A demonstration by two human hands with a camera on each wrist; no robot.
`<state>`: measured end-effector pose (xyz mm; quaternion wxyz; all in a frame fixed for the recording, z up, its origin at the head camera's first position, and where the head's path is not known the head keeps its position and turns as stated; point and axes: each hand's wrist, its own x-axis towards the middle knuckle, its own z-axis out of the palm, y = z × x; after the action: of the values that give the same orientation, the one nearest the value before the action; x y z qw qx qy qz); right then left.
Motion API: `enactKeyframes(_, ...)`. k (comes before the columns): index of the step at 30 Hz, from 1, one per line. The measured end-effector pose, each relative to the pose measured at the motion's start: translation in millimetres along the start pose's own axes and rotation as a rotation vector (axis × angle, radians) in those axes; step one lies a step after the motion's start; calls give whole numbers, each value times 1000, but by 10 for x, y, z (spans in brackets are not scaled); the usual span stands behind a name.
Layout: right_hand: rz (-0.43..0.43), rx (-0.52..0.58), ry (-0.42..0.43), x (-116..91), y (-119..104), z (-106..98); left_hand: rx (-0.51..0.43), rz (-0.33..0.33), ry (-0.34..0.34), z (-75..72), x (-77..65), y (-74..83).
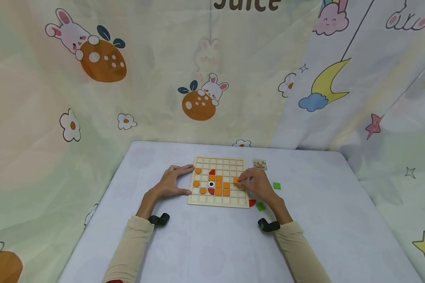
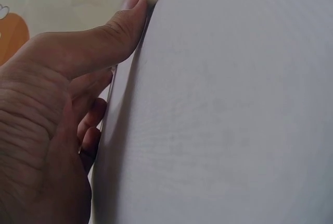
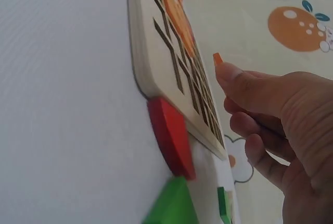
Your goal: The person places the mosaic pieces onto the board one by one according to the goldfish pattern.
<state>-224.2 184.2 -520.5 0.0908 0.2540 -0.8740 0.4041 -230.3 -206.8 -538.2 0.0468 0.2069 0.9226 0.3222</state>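
My right hand (image 1: 256,184) pinches an orange square tile (image 1: 235,180) between thumb and fingertips, over the right part of a wooden grid board (image 1: 217,200). In the right wrist view, only the tip of that tile (image 3: 217,58) shows past the thumb. My left hand (image 1: 171,182) spreads its thumb and fingers along the board's left edge, the fingertips right at the rim. On the board lie several orange squares (image 1: 218,192), orange discs (image 1: 196,183), two red quarter-round pieces (image 1: 212,172) and a white tile with a black ring (image 1: 211,184).
Just off the board's lower right corner lie a red piece (image 1: 252,203) and a green square (image 1: 260,206). Another green square (image 1: 277,186) sits farther right. A small patterned card (image 1: 260,164) lies beyond my right hand. The white table (image 1: 212,243) ends at a printed cloth backdrop.
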Motion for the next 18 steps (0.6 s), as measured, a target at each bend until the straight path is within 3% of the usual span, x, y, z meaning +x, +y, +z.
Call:
enactKeyframes(10,8,-45,-47,111,-26,218,9,2,-11,-3,-5,0)
enactKeyframes(18,49,-44,-114,180,-17,273,15,13,5,11,-2,-5)
